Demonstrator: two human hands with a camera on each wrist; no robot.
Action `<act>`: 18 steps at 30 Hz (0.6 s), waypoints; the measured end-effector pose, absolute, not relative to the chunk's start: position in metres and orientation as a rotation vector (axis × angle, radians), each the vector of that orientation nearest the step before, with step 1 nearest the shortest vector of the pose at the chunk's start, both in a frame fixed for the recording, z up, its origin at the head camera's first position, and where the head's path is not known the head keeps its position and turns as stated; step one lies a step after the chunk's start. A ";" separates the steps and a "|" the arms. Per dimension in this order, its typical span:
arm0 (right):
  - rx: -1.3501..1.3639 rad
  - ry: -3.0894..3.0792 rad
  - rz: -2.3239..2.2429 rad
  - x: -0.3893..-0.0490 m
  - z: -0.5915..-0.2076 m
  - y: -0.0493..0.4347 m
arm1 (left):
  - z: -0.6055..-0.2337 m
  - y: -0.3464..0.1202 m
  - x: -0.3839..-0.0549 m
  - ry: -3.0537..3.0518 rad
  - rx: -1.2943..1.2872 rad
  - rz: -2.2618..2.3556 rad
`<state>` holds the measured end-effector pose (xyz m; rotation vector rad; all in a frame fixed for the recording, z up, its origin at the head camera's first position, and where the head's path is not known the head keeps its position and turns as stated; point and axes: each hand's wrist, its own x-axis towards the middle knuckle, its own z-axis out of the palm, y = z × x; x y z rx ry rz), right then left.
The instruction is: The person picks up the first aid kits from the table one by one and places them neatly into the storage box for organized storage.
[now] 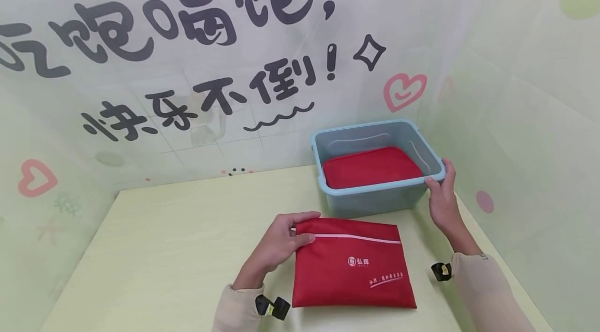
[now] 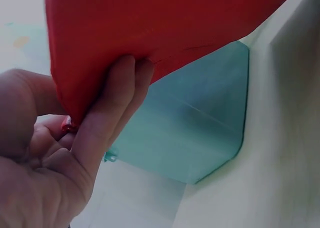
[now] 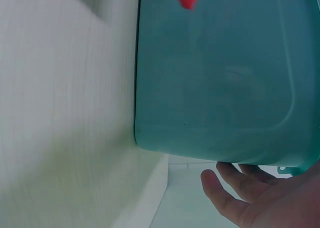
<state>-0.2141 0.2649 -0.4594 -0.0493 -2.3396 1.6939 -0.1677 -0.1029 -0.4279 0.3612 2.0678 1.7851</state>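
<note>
My left hand pinches a flat red zip pouch at its upper left corner, thumb on the front and fingers behind. White piping and white lettering mark the pouch's front. In the left wrist view, the fingers press against the red fabric. My right hand grips the front right corner of a blue plastic bin, its thumb at the front rim. From the right wrist, fingers show against the bin's outer wall. A second red pouch lies inside the bin.
The bin stands at the back right of a pale table, close to the back wall and the right wall. Black cameras are strapped at both wrists.
</note>
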 end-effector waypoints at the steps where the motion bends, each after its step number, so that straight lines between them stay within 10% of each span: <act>1: -0.049 -2.340 1.694 -0.214 -0.459 0.264 | -0.425 -0.104 -0.167 2.059 0.368 1.797; 18: -0.059 -2.344 1.686 -0.214 -0.458 0.264 | -0.377 -0.114 -0.170 1.977 0.373 1.928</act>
